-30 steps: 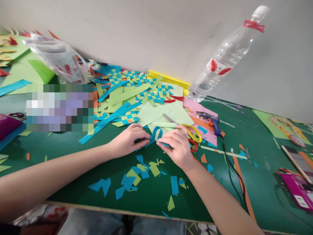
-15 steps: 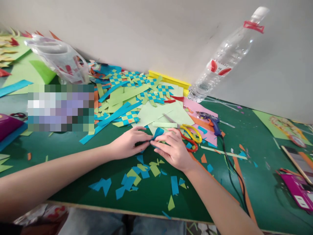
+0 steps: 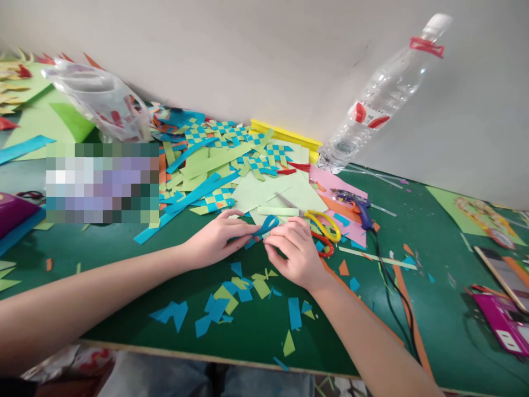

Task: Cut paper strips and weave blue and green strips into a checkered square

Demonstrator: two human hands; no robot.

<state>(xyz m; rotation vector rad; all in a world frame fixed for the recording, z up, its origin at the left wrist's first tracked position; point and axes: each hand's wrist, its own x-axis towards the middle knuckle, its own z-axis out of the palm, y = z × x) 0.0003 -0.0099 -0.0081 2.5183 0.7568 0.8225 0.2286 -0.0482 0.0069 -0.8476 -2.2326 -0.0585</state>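
Observation:
Between my hands a blue paper strip (image 3: 270, 223) is bent into a narrow loop. My left hand (image 3: 221, 238) pinches its crossed end between thumb and fingers. My right hand (image 3: 294, 249) has curled fingers at the loop's right side; its fingertips grip the strip, though the exact contact is partly hidden. Just beyond the right hand lie scissors with one yellow and one red handle (image 3: 324, 226). A pale green rolled paper strip (image 3: 278, 211) rests on light green sheets (image 3: 264, 190) behind the hands. Blue and green paper scraps (image 3: 219, 306) are scattered in front.
Woven blue-and-green paper fish (image 3: 256, 162) pile up at the back. A blue glue gun (image 3: 363, 212) with a black cord lies on pink paper. A tall plastic bottle (image 3: 372, 116) stands by the wall, a plastic bag (image 3: 103, 105) at left. A phone (image 3: 498, 275) lies right.
The blue strip has opened into a visible loop. My right hand has shifted slightly away from the left, leaving a gap between the fingertips.

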